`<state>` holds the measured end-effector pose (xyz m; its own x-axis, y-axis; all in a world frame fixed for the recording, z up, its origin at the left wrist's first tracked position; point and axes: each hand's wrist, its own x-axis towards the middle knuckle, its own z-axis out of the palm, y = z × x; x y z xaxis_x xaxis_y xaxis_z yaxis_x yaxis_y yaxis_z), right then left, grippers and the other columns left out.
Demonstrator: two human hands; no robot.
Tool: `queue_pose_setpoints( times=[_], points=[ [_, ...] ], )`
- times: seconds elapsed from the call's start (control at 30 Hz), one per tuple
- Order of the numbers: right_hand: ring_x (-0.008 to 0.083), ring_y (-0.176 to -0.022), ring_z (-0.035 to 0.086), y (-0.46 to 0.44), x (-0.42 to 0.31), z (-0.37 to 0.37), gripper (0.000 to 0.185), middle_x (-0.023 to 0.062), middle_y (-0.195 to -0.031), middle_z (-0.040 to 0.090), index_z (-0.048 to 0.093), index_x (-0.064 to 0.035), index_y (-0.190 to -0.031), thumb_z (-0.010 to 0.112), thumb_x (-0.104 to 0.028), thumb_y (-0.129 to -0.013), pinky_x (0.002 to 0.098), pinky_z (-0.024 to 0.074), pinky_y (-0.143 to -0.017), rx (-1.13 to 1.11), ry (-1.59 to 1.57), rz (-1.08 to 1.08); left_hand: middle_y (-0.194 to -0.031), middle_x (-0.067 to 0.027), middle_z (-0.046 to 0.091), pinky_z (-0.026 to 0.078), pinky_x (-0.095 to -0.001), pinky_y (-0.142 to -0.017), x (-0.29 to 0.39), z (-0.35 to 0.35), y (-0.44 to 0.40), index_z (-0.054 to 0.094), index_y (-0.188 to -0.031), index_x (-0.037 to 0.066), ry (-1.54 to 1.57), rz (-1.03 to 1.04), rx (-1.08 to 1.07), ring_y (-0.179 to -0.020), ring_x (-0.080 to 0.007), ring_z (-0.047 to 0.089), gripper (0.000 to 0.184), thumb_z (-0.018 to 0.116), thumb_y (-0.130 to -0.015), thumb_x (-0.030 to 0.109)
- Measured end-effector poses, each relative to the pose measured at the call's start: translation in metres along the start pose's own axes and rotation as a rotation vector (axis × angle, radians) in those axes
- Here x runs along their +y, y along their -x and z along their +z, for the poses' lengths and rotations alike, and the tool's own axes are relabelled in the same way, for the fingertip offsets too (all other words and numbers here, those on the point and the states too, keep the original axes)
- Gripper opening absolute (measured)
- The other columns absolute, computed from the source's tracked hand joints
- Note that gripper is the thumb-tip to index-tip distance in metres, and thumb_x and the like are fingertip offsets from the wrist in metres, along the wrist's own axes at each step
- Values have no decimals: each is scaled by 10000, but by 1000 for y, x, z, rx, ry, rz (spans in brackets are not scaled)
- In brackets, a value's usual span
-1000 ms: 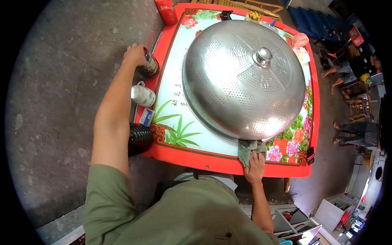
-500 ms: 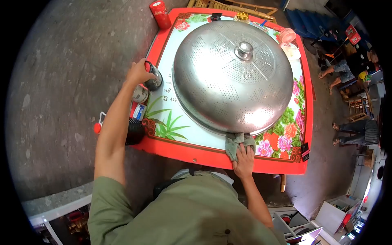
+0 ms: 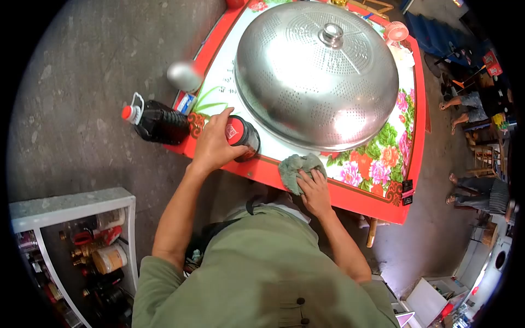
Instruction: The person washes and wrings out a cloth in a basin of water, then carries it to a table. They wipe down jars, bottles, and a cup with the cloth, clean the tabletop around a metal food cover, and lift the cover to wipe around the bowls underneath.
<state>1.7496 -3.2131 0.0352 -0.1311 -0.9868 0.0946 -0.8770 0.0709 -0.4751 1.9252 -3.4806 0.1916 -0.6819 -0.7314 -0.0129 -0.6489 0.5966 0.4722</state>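
My left hand (image 3: pixel 212 143) is closed round a dark jar with a red lid (image 3: pixel 242 138), at the near left of the table. My right hand (image 3: pixel 313 191) presses a crumpled grey-green cloth (image 3: pixel 299 169) on the table's red near edge, its fingers bunched on the fabric. Just beyond both hands, a large perforated metal dome lid (image 3: pixel 311 82) with a round knob covers much of the flower-patterned tabletop (image 3: pixel 358 175). What lies under the dome is hidden.
A big bottle of dark liquid (image 3: pixel 161 121) with a red cap stands by the left corner, near a small blue-and-white box (image 3: pixel 186 103) and a blurred silvery container (image 3: pixel 185 76). A pink fan (image 3: pixel 396 31) is at the far right. Shelves (image 3: pixel 71 210) stand lower left. People are at right.
My left hand has brought the jar from the table's left edge toward me to the near edge. My right hand and the cloth have shifted slightly left. The view has tilted nearer my body.
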Motion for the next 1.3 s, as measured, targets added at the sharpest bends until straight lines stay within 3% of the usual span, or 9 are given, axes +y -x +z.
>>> queue_pose_setpoints(
  times=[0.3, 0.4, 0.63, 0.83, 0.93, 1.03, 1.13, 1.23, 1.3],
  points=[
    [307, -1145, 526, 143, 21, -42, 380, 82, -1260, 590, 626, -68, -1135, 591, -41, -757, 434, 404, -1011, -60, 36, 187, -1301, -201, 488, 395, -429, -1015, -13, 27, 29, 247, -1462, 26, 266, 17, 134, -1173, -349, 510, 1097, 878, -598, 269],
    [183, -966, 621, 127, 1, -52, 312, 112, -1059, 653, 610, 44, -1107, 411, -119, -929, 302, 474, -905, 503, -1130, 1033, -1343, -200, 455, 400, -398, -1031, -23, 48, 40, 184, -1478, 22, 545, 49, 174, -1213, -314, 500, 1162, 899, -584, 221],
    [247, -1099, 583, -24, -98, -78, 421, 146, -1185, 618, 577, 0, -1233, 488, -14, -822, 351, 451, -957, 439, -752, 296, -1364, -180, 453, 409, -360, -1042, -46, 83, 46, 216, -1458, 14, 816, 42, 241, -1246, -258, 482, 1141, 915, -569, 171],
    [400, -1192, 489, -157, -174, -57, 483, 171, -1331, 523, 597, -160, -1264, 634, -349, -820, 529, 397, -993, 236, 193, -136, -1476, -151, 337, 322, -416, -1114, -84, 148, 63, 234, -1468, 38, 1826, -36, -25, -1341, -257, 377, 585, 494, -981, 230],
    [383, -1128, 536, -198, -156, -36, 408, 169, -1314, 543, 646, -152, -1195, 589, -372, -856, 493, 445, -936, 193, 187, -110, -1434, -166, 363, 349, -436, -1071, -79, 127, 48, 279, -1431, 40, 629, 199, -40, -1301, -310, 397, 665, 595, -893, 270],
    [306, -1017, 601, -233, -148, -53, 300, 198, -1184, 604, 683, -120, -1088, 505, -289, -915, 405, 464, -894, -285, -27, 210, -1263, -198, 497, 430, -449, -937, -43, 77, 45, 374, -1306, 20, 854, -63, 128, -1161, -367, 500, 910, 870, -621, 356],
    [279, -1021, 597, -243, -99, -40, 356, 195, -1171, 610, 666, -45, -1083, 512, -319, -915, 371, 472, -874, -413, -577, 284, -1232, -207, 498, 433, -456, -939, -44, 85, 46, 374, -1288, 29, 776, -120, 151, -1152, -370, 501, 893, 872, -614, 338],
    [253, -1047, 585, -218, -77, -7, 386, 186, -1164, 621, 630, -1, -1128, 484, -300, -933, 339, 437, -925, -54, -1061, 592, -1222, -214, 491, 435, -460, -944, -45, 85, 44, 361, -1289, 32, 781, -71, 158, -1148, -382, 499, 917, 878, -599, 341],
    [233, -1118, 556, -195, -53, 25, 409, 168, -1200, 611, 583, 5, -1214, 424, -280, -968, 328, 398, -987, -26, -683, 225, -1240, -202, 484, 434, -452, -959, -47, 91, 46, 342, -1304, 35, 759, -81, 169, -1146, -369, 503, 931, 883, -596, 305]
  ],
)
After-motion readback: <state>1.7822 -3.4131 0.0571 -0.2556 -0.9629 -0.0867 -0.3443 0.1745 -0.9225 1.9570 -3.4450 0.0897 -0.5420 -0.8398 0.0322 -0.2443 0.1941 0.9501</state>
